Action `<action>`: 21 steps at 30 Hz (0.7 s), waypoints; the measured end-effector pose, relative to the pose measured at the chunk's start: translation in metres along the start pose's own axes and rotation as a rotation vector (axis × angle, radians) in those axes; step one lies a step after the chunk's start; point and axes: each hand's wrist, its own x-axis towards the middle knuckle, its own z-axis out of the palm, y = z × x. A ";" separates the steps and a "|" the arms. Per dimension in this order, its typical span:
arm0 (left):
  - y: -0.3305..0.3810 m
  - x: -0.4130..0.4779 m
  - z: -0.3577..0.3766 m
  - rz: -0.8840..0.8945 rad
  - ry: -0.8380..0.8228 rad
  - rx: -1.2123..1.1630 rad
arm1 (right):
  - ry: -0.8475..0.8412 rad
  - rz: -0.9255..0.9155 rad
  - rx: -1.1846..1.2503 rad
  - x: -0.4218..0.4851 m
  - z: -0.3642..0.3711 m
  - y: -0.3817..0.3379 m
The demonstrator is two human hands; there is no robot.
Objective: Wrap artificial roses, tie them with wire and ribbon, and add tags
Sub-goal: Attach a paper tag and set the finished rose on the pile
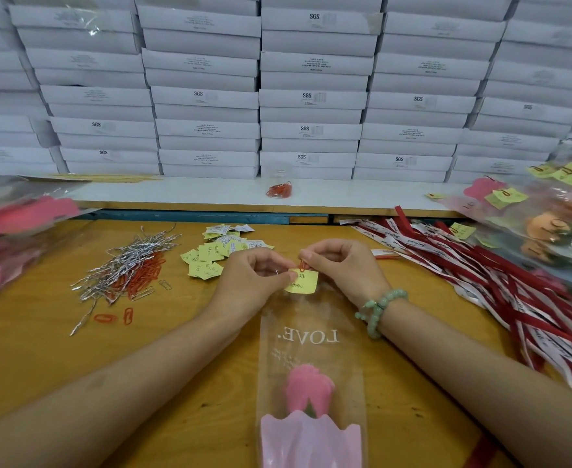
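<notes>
Two hands meet at the far end of a long clear cellophane sleeve printed "LOVE." (308, 336), which lies on the orange-brown wooden table (41, 349) with its long axis running straight away from the person. We see the pink artificial rose (308, 388) in the near part of that sleeve, beside a fold of pale pink wrapping paper (308, 437) and well apart from the fingers.

Between the hands sits the small yellow paper tag (303, 283), resting on the sleeve's far end. The left hand (254, 282) has its fingers curled, and its thumb and forefinger pinch the tag's left edge; we cannot tell whether they also catch the cellophane beneath. The right hand (342, 261), wearing a green bead bracelet (379, 307), pinches an orange paper clip (303, 265) that stands at the tag's top edge, its other fingers tucked in.

We judge the step in hand to be fixing the tag. The clip lies just above the tag and nearest the right fingertips, so the coming push should run toward the person, along the sleeve's axis, while the left pinch braces the paper against sliding.

Loose silver wire ties (125, 265) lie to the left, and red and white ribbons (480, 275) to the right.
</notes>
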 end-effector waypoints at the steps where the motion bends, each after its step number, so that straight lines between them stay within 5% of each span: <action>1: 0.000 0.000 0.000 -0.003 0.001 -0.001 | -0.003 -0.003 -0.011 0.000 0.000 -0.001; 11: -0.003 0.002 -0.003 -0.011 0.018 -0.074 | -0.063 -0.034 -0.128 -0.002 -0.001 0.001; 17: -0.005 0.004 -0.003 -0.014 0.004 -0.121 | 0.149 -0.229 -0.187 0.002 -0.013 -0.038; 21: -0.006 0.005 -0.004 -0.003 -0.005 -0.130 | -0.090 -0.134 -0.428 -0.017 -0.036 -0.096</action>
